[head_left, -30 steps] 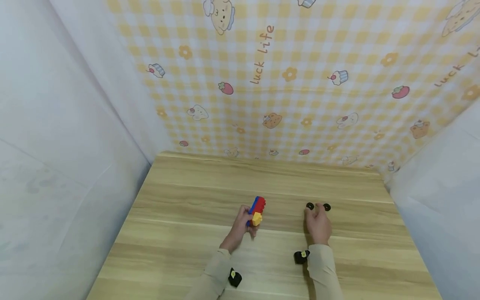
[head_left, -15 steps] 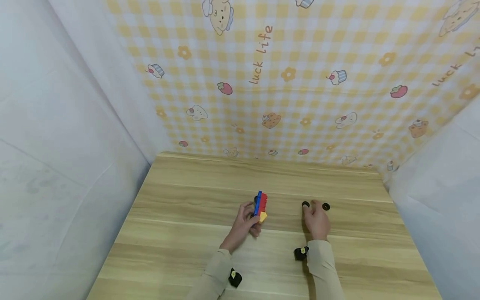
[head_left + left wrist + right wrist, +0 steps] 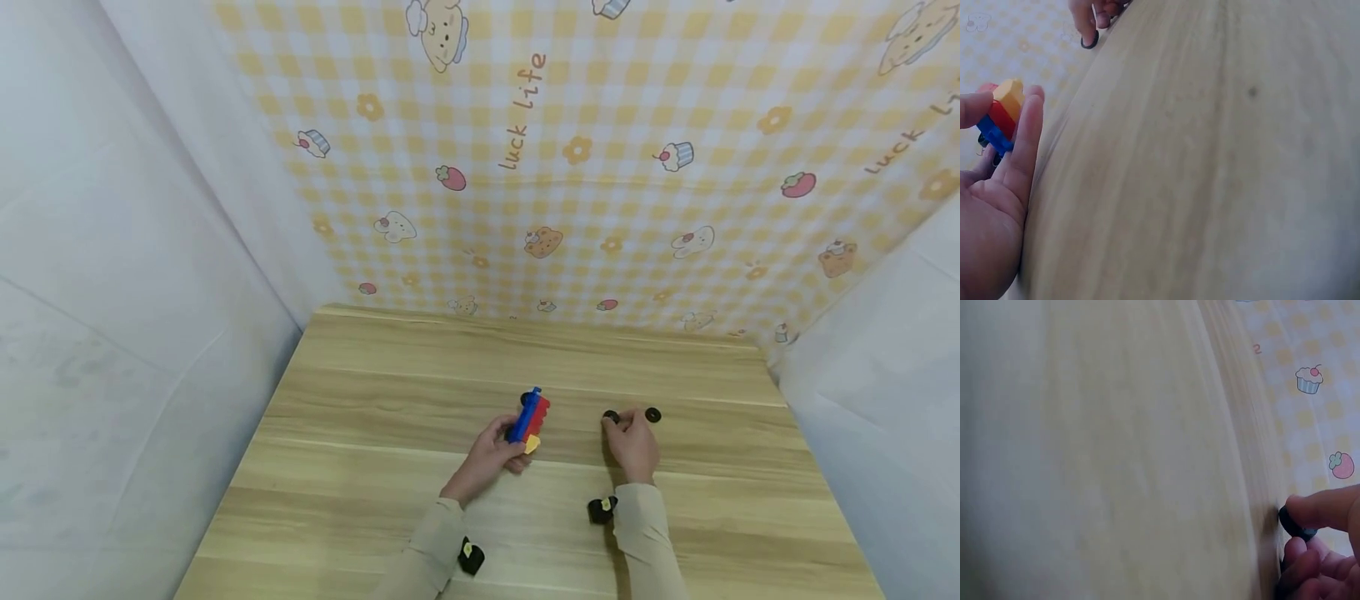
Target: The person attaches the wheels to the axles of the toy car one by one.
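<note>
My left hand [image 3: 483, 462] grips a toy car [image 3: 531, 418] built of blocks, with a blue base, red bricks and a yellow piece. A black wheel shows at the far end of its blue side. The left wrist view has the thumb and fingers around the toy car [image 3: 1004, 115]. To the right, my right hand [image 3: 634, 446] pinches a small black tyre [image 3: 610, 415] between thumb and fingers, low over the table. The right wrist view shows this tyre [image 3: 1294, 524] between the fingertips. A second black tyre [image 3: 653, 415] lies just beyond the right hand's fingers.
The wood-grain table [image 3: 390, 358] ends at a yellow checked curtain [image 3: 577, 200] behind. White sheets [image 3: 150, 292] stand along both sides. Black wrist-worn devices [image 3: 602, 510] sit by both sleeves.
The toy car has shifted a little right and turned, so that its blue side and a wheel now show. My right hand and its tyre have moved slightly left.
</note>
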Available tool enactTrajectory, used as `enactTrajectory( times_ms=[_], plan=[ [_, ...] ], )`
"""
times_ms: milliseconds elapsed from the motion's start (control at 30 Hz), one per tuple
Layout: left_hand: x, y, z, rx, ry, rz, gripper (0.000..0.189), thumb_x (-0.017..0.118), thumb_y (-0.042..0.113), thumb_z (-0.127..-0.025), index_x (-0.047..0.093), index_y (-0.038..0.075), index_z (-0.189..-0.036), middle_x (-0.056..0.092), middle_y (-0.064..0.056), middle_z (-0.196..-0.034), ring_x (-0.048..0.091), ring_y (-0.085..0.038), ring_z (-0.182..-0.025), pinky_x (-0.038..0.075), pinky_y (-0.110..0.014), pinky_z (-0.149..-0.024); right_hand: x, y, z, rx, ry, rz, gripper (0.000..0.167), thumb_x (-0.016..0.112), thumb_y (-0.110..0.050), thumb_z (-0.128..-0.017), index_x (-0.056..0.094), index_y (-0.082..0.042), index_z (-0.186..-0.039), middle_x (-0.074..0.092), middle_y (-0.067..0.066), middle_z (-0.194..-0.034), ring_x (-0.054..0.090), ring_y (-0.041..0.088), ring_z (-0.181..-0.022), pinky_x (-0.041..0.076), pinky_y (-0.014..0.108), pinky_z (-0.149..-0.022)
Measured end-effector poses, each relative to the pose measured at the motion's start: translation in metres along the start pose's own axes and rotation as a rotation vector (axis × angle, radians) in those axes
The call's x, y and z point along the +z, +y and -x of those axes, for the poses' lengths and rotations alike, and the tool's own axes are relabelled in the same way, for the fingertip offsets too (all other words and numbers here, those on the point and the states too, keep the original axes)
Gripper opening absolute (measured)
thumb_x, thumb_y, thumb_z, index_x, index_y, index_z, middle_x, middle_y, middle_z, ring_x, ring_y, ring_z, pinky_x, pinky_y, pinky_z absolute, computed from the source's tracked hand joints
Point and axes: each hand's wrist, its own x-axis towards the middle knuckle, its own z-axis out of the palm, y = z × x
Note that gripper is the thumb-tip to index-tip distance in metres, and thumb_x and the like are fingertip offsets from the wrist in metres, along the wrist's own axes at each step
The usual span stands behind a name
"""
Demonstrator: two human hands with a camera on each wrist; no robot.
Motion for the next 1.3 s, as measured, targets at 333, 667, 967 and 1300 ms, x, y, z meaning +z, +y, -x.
enactTrajectory(
  times_ms=[333, 667, 967, 1300],
  plan=[
    [-0.006, -0.002, -0.002, -0.026, -0.012, 0.033, 0.06, 0.061, 0.033, -0.1, 0.03, 0.016, -0.149, 0.067, -0.015, -0.117, 0.073, -0.025, -0.093, 0.06, -0.036, -0.079, 0.007, -0.003, 0.013, 0.01, -0.001, -0.145, 0.026, 0.061, -0.029, -0.095, 0.058, -0.004, -0.102, 0.064, 0.014, -0.097, 0.058, 0.023, -0.08, 0.041, 0.029, -0.067],
    [-0.007, -0.001, -0.001, -0.003, -0.021, 0.015, 0.058, 0.059, 0.041, -0.099, 0.037, 0.02, -0.149, 0.07, -0.017, -0.106, 0.072, -0.028, -0.09, 0.06, -0.038, -0.08, 0.032, -0.02, 0.035, -0.052, -0.126, -0.286, 0.022, 0.064, -0.021, -0.096, 0.065, -0.005, -0.111, 0.07, 0.008, -0.095, 0.057, 0.013, -0.078, 0.044, 0.025, -0.068],
    [-0.008, -0.001, -0.003, -0.037, 0.01, -0.033, 0.066, 0.05, 0.051, -0.101, 0.024, 0.025, -0.155, 0.073, -0.015, -0.094, 0.073, -0.024, -0.081, 0.061, -0.038, -0.077, 0.046, -0.038, 0.05, -0.131, -0.21, -0.508, 0.018, 0.065, -0.012, -0.096, 0.065, 0.003, -0.104, 0.069, 0.009, -0.09, 0.058, 0.009, -0.076, 0.046, 0.019, -0.067],
    [-0.006, -0.001, -0.003, 0.003, -0.023, -0.038, 0.063, 0.061, 0.028, -0.101, 0.029, 0.017, -0.154, 0.072, -0.011, -0.097, 0.072, -0.02, -0.08, 0.061, -0.037, -0.075, 0.068, -0.065, 0.074, -0.196, -0.429, -0.647, 0.022, 0.061, -0.016, -0.1, 0.061, 0.003, -0.112, 0.063, 0.005, -0.091, 0.056, 0.011, -0.072, 0.048, 0.023, -0.062]
  ],
)
